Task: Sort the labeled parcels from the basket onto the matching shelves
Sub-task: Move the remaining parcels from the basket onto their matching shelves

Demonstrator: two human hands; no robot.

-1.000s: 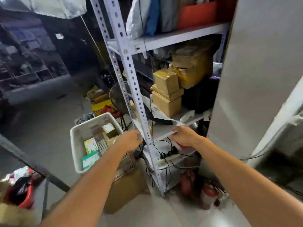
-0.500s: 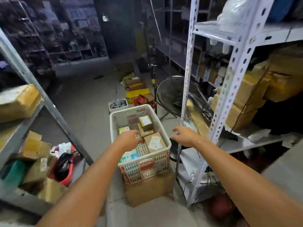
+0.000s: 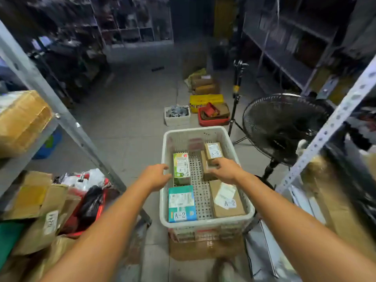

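Left hand point(image 3: 156, 177) relaxed, empty, at the left rim of the basket point(image 3: 165, 151); right hand point(image 3: 225, 169) on a brown parcel point(image 3: 204, 162), grip indiscernible; lifting it may tip the overlapping A-2 parcel point(image 3: 213, 150).

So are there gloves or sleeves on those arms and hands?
No gloves: the left hand and right hand are bare, with no ring showing. The left forearm and right forearm are bare too, with no sleeve, watch or bracelet as far up as the picture shows.
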